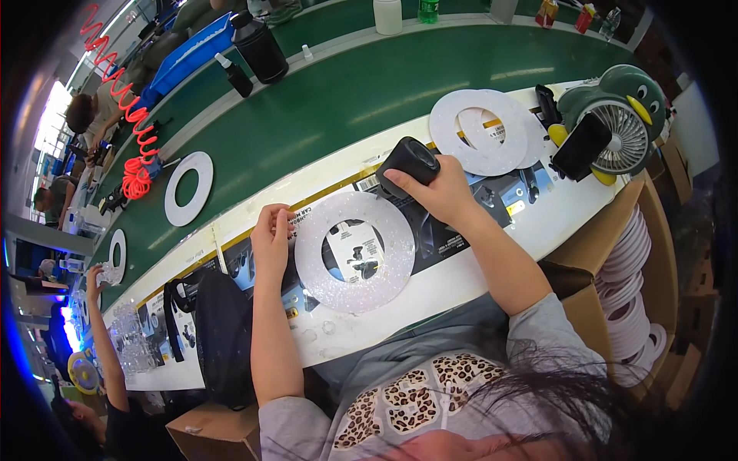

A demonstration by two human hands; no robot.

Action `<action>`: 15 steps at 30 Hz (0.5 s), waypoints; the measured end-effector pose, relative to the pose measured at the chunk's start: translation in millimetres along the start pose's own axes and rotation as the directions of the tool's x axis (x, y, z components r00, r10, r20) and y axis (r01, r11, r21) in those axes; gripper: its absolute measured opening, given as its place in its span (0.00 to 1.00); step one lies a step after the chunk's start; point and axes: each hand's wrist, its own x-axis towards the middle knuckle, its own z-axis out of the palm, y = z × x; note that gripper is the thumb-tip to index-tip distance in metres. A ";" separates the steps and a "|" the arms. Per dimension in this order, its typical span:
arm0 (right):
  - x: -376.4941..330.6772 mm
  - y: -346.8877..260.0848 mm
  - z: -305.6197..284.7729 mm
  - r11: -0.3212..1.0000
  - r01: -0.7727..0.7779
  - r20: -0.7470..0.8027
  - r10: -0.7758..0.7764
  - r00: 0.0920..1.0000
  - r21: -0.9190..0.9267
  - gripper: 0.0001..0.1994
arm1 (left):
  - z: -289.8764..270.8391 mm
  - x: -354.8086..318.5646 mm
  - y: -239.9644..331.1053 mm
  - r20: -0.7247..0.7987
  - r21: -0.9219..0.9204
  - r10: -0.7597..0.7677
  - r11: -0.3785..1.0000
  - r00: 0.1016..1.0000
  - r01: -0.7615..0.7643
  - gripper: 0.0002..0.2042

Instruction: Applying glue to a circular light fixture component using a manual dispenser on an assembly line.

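Observation:
A flat, pale ring with a glittery, speckled face [317, 265] lies on the white bench in front of me. My right hand [438, 184] is wrapped round a black bottle-shaped thing [407, 163], held tilted just past the ring's upper right edge. Its working end cannot be made out. By the ring's upper left edge, my left hand [273, 230] has its fingers curled in; whether something small is between them is hidden. Through the ring's hole shows part of the printed sheet covering the bench [354, 250].
More white rings [453, 146] lie stacked at right, beside a green fan [615, 146] with a phone [582, 146] before it. A green conveyor belt [330, 104] carries a ring [171, 203]. A cardboard box [584, 261] of rings stands right. A co-worker's arm [108, 346] reaches in at left.

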 end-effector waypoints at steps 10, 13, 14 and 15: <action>-9.1 -4.2 8.1 0.988 0.084 -0.012 -0.083 0.996 0.130 0.14 | -0.2 1.4 -4.2 -0.026 -0.025 0.023 0.999 0.999 -0.024 0.07; -10.2 -8.7 14.0 0.987 0.091 -0.017 -0.090 0.996 0.130 0.16 | 0.0 1.2 -4.6 -0.029 -0.022 0.023 0.999 0.999 -0.024 0.07; -10.3 -8.8 14.3 0.988 0.093 0.002 -0.094 0.996 0.121 0.16 | -0.1 1.4 -5.0 -0.029 -0.012 0.028 1.000 0.999 -0.029 0.07; -10.2 -7.9 14.4 0.988 0.093 0.002 -0.094 0.996 0.121 0.16 | -0.3 1.5 -5.3 -0.030 -0.002 0.033 0.999 0.999 -0.033 0.07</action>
